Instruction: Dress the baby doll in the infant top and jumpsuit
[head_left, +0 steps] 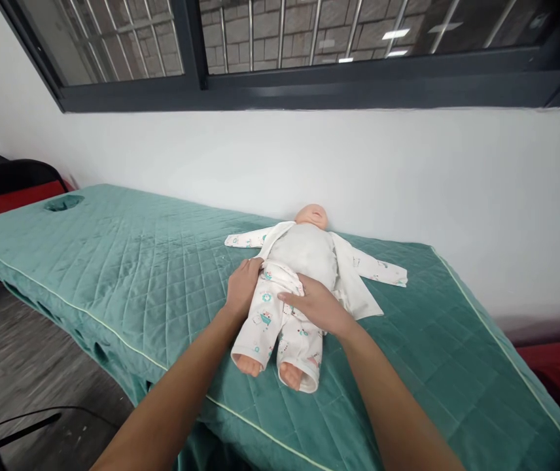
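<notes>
A baby doll (309, 252) lies on its back, head toward the wall, its pale padded torso bare at the front. Its white printed jacket (358, 288) is spread open, sleeves out to both sides. White baby trousers (265, 314) with small teal prints cover its legs, and the feet show at the cuffs. At the waistband's left side my left hand (244, 284) is closed on the cloth. My right hand (322, 304) grips the other side near the waist, its thumb across the front; some of its fingers are hidden.
The doll rests on a bed with a green quilted cover (162, 281), which has a round hole (64, 203) at the far left. Behind stands a white wall with a barred window (280, 85). A black and red chair (15, 183) is at the left.
</notes>
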The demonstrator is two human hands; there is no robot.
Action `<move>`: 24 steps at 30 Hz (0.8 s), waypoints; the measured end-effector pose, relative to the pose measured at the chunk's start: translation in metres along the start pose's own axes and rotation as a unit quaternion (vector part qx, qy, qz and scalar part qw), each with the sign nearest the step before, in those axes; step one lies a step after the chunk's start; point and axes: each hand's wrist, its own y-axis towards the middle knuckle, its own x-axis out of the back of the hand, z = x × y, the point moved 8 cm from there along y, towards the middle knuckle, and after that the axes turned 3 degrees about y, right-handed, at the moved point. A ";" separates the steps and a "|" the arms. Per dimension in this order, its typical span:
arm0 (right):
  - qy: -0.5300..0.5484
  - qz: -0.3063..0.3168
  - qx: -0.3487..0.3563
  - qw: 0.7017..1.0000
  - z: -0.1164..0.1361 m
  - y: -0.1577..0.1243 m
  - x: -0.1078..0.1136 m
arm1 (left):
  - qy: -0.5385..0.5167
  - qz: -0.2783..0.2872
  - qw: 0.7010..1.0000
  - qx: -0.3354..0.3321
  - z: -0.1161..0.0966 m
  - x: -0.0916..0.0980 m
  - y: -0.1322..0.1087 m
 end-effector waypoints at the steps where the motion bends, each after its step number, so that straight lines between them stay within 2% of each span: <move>1: -0.006 -0.009 -0.003 1.000 -0.001 0.001 0.001 | -0.002 0.001 1.000 0.002 0.001 0.000 0.000; 8: -0.082 -0.110 -0.039 0.990 -0.009 0.002 0.013 | -0.016 -0.005 1.000 0.019 0.007 -0.002 0.000; 12: -0.071 -0.119 -0.036 0.990 -0.009 0.001 0.012 | -0.035 -0.008 0.999 0.034 0.012 -0.004 -0.002; 16: 0.022 -0.064 -0.014 0.998 -0.004 -0.001 0.014 | -0.063 -0.009 0.997 0.050 0.018 -0.006 -0.003; 18: 0.082 -0.049 -0.019 0.995 -0.005 -0.004 0.023 | -0.078 -0.011 0.995 0.059 0.021 -0.007 -0.004; 24: 0.213 -0.101 -0.074 0.969 -0.030 -0.014 0.067 | -0.128 -0.028 0.988 0.083 0.028 -0.007 -0.010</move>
